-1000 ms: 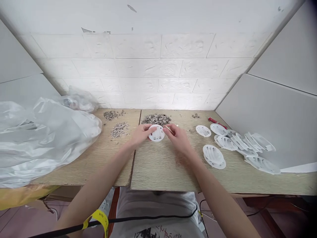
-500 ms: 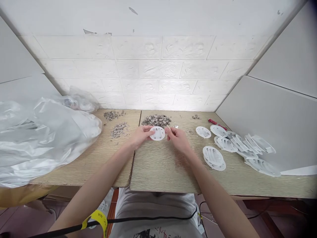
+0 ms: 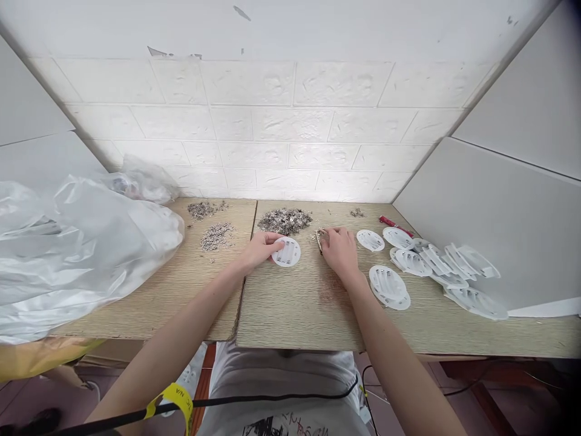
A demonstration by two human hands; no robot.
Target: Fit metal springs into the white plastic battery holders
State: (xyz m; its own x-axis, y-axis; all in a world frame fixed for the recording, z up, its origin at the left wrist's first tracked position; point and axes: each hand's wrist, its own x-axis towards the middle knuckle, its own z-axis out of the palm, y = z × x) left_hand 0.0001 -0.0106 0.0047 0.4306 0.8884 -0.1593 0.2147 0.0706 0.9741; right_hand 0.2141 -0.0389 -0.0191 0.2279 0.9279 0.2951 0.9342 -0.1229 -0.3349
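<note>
My left hand (image 3: 262, 249) pinches the left edge of a round white plastic battery holder (image 3: 287, 252) with small metal contacts in its slots, held just above the table. To its right, my right hand (image 3: 340, 249) is lowered to the tabletop with its fingers curled. A thin, stick-like tool (image 3: 319, 242) shows at those fingertips; its exact kind is unclear. Small loose metal pieces lie beside the fingertips. Behind the left hand is a heap of small metal contacts (image 3: 285, 221).
Two smaller piles of metal parts (image 3: 216, 237) lie at left, near a large plastic bag (image 3: 113, 242). Several white battery holders (image 3: 389, 283) are spread and stacked at right. A red-handled tool (image 3: 396, 225) lies behind them, by the side panel (image 3: 499, 224).
My right hand has moved right, away from the battery holder, down to the small metal pieces on the table. My left hand still holds the battery holder, now slightly lower.
</note>
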